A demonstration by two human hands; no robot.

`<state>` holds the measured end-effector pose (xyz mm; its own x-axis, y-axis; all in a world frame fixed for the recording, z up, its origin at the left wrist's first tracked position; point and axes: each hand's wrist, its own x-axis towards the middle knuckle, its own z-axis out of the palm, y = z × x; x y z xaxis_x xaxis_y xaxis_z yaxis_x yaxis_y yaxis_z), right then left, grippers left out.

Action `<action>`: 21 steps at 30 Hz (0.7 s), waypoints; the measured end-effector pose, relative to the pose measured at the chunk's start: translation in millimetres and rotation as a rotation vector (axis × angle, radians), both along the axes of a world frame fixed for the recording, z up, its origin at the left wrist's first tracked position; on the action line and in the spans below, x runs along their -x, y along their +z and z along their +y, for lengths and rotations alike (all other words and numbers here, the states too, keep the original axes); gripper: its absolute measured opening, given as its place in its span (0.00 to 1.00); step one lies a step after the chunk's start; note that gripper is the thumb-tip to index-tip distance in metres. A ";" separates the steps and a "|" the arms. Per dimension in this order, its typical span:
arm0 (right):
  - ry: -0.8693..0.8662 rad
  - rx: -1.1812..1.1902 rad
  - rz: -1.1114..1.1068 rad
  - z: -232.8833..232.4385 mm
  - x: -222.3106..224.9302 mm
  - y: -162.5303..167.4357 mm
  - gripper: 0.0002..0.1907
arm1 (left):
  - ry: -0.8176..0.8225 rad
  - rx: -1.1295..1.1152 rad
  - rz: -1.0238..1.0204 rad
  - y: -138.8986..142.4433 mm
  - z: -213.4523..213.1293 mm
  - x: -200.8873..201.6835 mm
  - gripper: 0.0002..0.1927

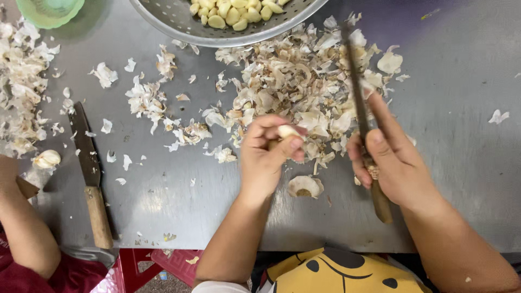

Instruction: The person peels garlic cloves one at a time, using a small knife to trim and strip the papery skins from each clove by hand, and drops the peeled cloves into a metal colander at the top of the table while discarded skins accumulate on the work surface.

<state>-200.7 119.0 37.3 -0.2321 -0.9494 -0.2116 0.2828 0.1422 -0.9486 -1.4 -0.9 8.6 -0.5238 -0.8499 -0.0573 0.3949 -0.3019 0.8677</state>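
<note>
Here, at the far left edge, another person's bare forearm rests on the grey steel tabletop, beside a whole garlic bulb. Just right of it lies a dark-bladed knife with a wooden handle, untouched. Scattered papery white garlic skins spread across the middle, below a perforated metal colander of peeled cloves. The left hand is curled, fingers and thumb pinching a pale garlic clove above the tabletop. A cut garlic root end sits just below it. The right hand is closed around the wooden handle of a slim dark knife, its blade pointing away over the skins.
</note>
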 end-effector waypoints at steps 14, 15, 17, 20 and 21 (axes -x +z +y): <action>0.193 -0.001 -0.029 4.0 -9.7 -10.6 0.36 | -0.214 -0.254 -0.081 3.0 0.9 4.7 0.17; 0.213 0.024 -0.071 5.1 -11.3 -10.3 0.36 | -0.215 -0.223 -0.092 1.7 2.3 5.5 0.14; 0.254 0.035 -0.125 6.8 -11.8 -7.7 0.35 | -0.169 -0.169 -0.069 -2.8 4.7 6.9 0.12; 0.311 -0.006 -0.151 7.3 -12.4 -2.3 0.33 | -0.136 -0.103 -0.052 -10.7 9.0 6.6 0.12; 0.323 -0.022 -0.147 6.8 -13.1 -0.9 0.33 | -0.132 -0.082 -0.049 -12.7 10.1 6.1 0.13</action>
